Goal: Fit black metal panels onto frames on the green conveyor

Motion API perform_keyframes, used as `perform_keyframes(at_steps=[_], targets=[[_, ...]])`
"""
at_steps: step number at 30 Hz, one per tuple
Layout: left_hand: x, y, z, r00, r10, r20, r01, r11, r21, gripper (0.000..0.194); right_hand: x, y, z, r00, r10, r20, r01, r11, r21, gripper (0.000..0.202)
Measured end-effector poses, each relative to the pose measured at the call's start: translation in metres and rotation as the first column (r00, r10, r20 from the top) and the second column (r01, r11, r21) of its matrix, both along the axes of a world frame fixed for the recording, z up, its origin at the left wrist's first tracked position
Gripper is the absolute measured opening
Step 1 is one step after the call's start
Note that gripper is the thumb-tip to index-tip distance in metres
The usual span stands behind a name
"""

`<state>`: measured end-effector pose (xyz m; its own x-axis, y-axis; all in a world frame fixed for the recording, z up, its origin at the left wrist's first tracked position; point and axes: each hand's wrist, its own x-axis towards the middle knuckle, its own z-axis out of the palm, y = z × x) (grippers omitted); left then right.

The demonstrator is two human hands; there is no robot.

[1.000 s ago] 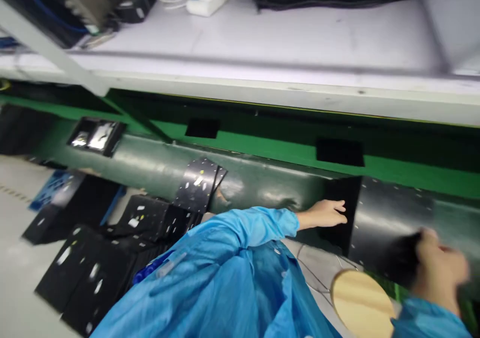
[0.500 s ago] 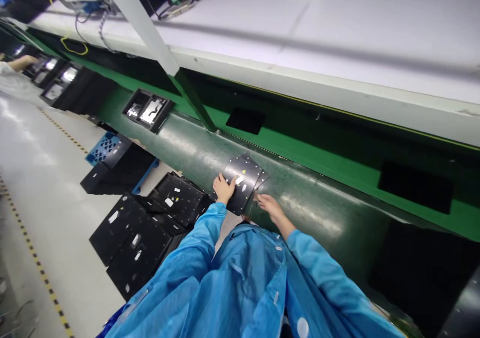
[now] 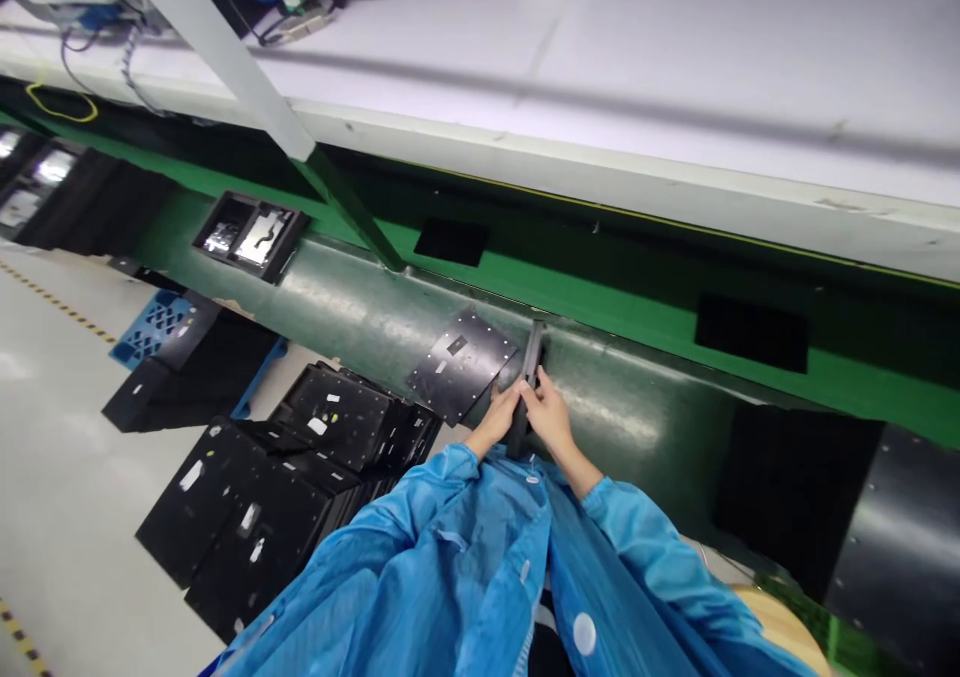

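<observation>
Both hands grip a dark flat panel [image 3: 534, 345] that stands almost edge-on to me over the green conveyor, so its faces are mostly hidden. My left hand [image 3: 499, 417] is closed on its left side, and my right hand [image 3: 549, 412] wraps the right side with a thumb near the top edge. Just left of my hands, a black panel [image 3: 480, 362] with pale dots along its border and small labels lies flat on the belt. Whether more sheets lie under it I cannot tell.
Stacked black panels [image 3: 262, 517] stand on the floor at my left. Beyond are a blue pallet [image 3: 154, 327] and a divided black tray [image 3: 251, 235] on the conveyor [image 3: 622, 417]. A white shelf [image 3: 600, 172] and its post [image 3: 330, 172] overhang. Another dark panel [image 3: 799, 477] lies right.
My hands have come together, lifting a panel from the pile and turning it edge-on. Another panel below now shows. The view has shifted slightly to the right.
</observation>
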<state>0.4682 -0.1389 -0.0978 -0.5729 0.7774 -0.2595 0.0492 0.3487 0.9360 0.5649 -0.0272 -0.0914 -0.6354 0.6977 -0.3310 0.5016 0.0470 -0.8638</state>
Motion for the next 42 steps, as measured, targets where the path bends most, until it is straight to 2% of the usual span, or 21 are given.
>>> perform_keyframes(at_steps=[2,4,7,10,12,15,18,20,21,23,25,27,30,33,35,39,42], targets=[[0.002,0.002,-0.002,0.993,0.07,0.097,-0.079,0.992,0.096,0.056,-0.004,-0.002,0.003,1.0,0.015,0.016,-0.016,0.998,0.064,0.075],[0.005,0.002,-0.007,0.976,0.126,0.176,-0.149,0.981,0.125,0.052,-0.004,0.001,0.0,0.999,0.017,0.04,-0.024,0.984,0.175,0.07],[0.017,0.007,-0.013,0.913,0.157,0.376,-0.19,0.981,0.05,0.05,0.002,0.015,-0.009,0.996,-0.016,0.088,-0.021,0.916,0.401,0.069],[0.032,0.02,-0.009,0.858,0.121,0.5,-0.162,0.986,0.04,0.042,0.009,0.031,-0.011,0.988,-0.063,0.141,-0.018,0.858,0.513,0.075],[0.038,0.032,0.002,0.906,0.084,0.414,-0.126,0.989,0.076,0.033,0.01,0.041,-0.007,0.984,-0.121,0.132,0.037,0.859,0.511,0.075],[0.042,0.047,0.025,0.988,0.117,0.104,-0.124,0.99,0.068,0.028,0.005,0.056,0.006,0.98,-0.201,0.008,0.183,0.907,0.38,0.067],[0.048,0.057,0.044,0.978,0.143,-0.154,-0.125,0.985,0.123,0.027,-0.005,0.068,0.019,0.939,-0.307,-0.157,0.317,0.947,0.046,0.063],[0.055,0.062,0.051,0.958,0.138,-0.25,-0.102,0.983,0.15,0.038,-0.009,0.075,0.024,0.885,-0.415,-0.211,0.384,0.907,-0.174,0.064],[0.058,0.063,0.053,0.947,0.135,-0.291,-0.102,0.987,0.126,0.042,-0.01,0.077,0.025,0.861,-0.458,-0.221,0.407,0.881,-0.24,0.064],[0.063,0.067,0.059,0.923,0.119,-0.366,-0.129,0.992,-0.001,0.045,-0.008,0.084,0.023,0.853,-0.468,-0.232,0.403,0.872,-0.278,0.063],[0.066,0.071,0.066,0.902,0.065,-0.427,-0.148,0.975,-0.165,0.045,-0.003,0.09,0.019,0.89,-0.387,-0.241,0.335,0.914,-0.23,0.061],[0.069,0.076,0.074,0.881,-0.006,-0.472,-0.158,0.939,-0.307,0.045,0.001,0.095,0.013,0.921,-0.286,-0.266,0.245,0.954,-0.175,0.059],[0.071,0.085,0.085,0.852,-0.077,-0.518,-0.2,0.867,-0.457,0.041,-0.003,0.097,0.007,0.9,-0.235,-0.366,0.18,0.967,-0.179,0.057],[0.061,0.091,0.086,0.823,-0.063,-0.564,-0.283,0.815,-0.505,0.039,-0.014,0.089,0.005,0.846,-0.256,-0.468,0.162,0.959,-0.233,0.056],[0.041,0.088,0.081,0.812,-0.006,-0.584,-0.361,0.782,-0.509,0.037,-0.018,0.08,0.005,0.813,-0.287,-0.506,0.167,0.949,-0.269,0.055],[-0.013,0.066,0.06,0.799,0.107,-0.592,-0.486,0.695,-0.529,0.035,-0.008,0.076,-0.003,0.806,-0.256,-0.534,0.121,0.954,-0.274,0.048],[-0.05,0.041,0.038,0.766,0.136,-0.628,-0.523,0.7,-0.486,0.04,0.008,0.098,-0.01,0.842,-0.18,-0.508,0.082,0.974,-0.21,0.044]])
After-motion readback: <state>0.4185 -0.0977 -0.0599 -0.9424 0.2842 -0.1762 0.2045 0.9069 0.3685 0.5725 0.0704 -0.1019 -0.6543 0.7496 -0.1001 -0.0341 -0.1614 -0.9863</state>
